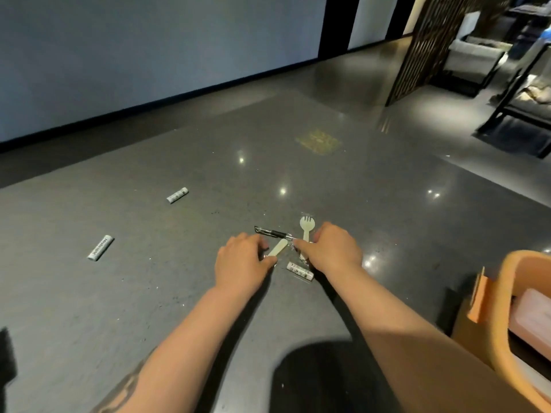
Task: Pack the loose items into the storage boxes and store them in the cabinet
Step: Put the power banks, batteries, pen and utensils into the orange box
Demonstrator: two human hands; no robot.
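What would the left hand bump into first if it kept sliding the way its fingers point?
Probably the flat pale plastic utensil handle lying right at the left hand's fingertips; they may already touch it. The black pen lies just beyond. Depth is hard to judge here.

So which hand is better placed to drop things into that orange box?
Probably the right hand: the orange box sits on its side, near the right forearm. The left hand, on the pale stick, would have to cross over.
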